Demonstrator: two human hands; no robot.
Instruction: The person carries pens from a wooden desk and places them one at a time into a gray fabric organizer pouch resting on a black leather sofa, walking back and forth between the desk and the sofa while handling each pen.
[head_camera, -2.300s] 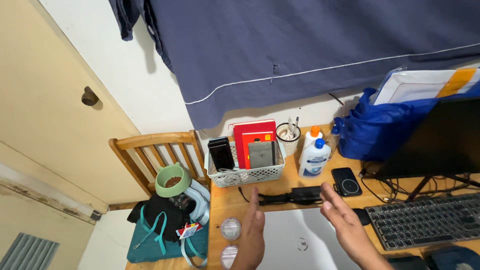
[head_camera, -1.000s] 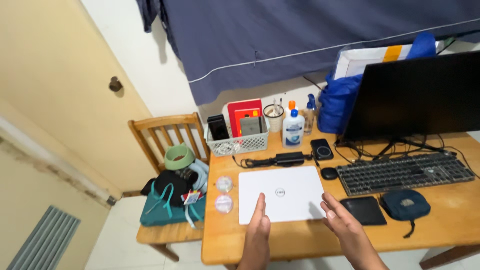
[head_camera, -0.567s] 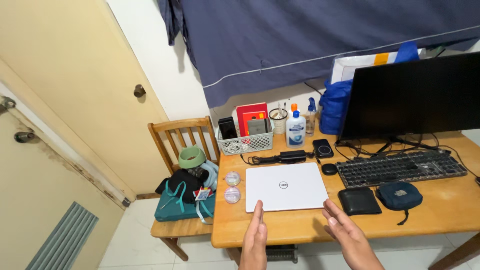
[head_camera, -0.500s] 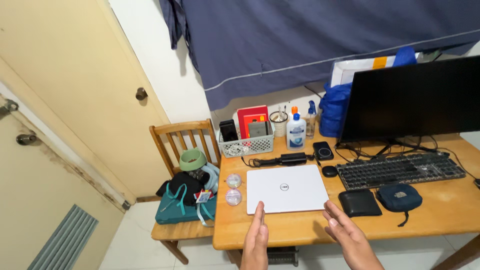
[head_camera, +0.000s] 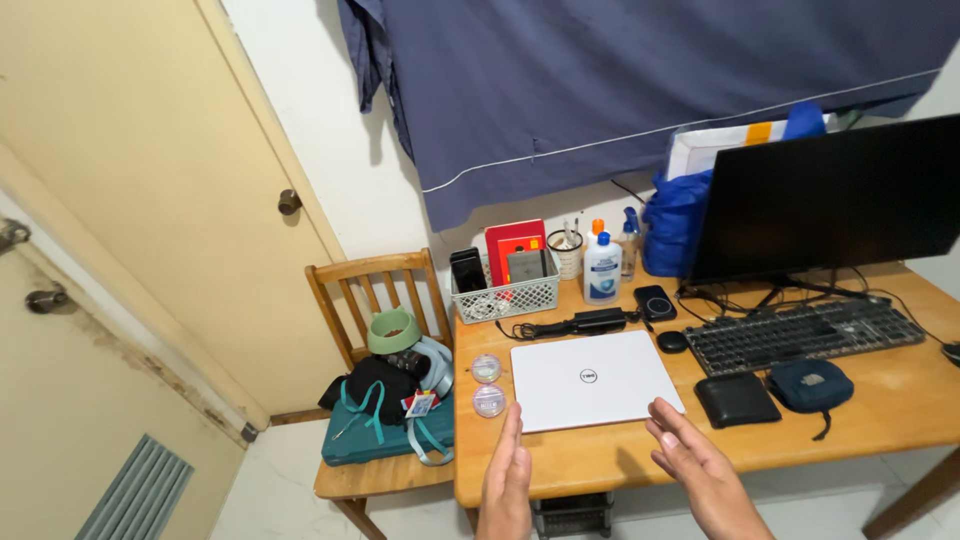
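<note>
On the wooden desk (head_camera: 900, 395), close to its front edge, lies a white laptop (head_camera: 594, 379). Its lid is shut. It is flat and clean, with a small round mark in the middle of the lid.

Behind the laptop, at the back of the desk, stands a white plastic basket (head_camera: 505, 297) with holes in its sides. A black phone (head_camera: 467, 270), a red book (head_camera: 514, 244) and a small grey book (head_camera: 527, 266) stand up in it. Just right of the basket is a pale cup (head_camera: 568, 254) with pens poking out. Next to the cup stands a white bottle (head_camera: 602, 270) with a blue cap.

Between the basket and the laptop lies a black charger brick (head_camera: 598, 320) with its cord. Just left of the laptop sit two small round clear tubs (head_camera: 487, 384), one behind the other. Right of the laptop lie a black wallet (head_camera: 737, 399) and a dark blue pouch (head_camera: 810, 385). Behind those is a grey keyboard (head_camera: 805, 334), and a big black screen (head_camera: 830, 205) stands behind that.

Left of the desk is a wooden chair (head_camera: 375, 300). A teal bag (head_camera: 385, 440) lies on its seat, and a green bowl (head_camera: 392, 330) sits on top of the pile there.

Both hands are held out in front of the laptop, over the desk's front edge. Left hand (head_camera: 507, 478) is open and turned on its side, fingers straight and together, holding nothing. Right hand (head_camera: 690, 470) is open too, fingers spread a little, holding nothing. Its fingertips are just by the laptop's front right corner. I cannot tell if they touch it.
</note>
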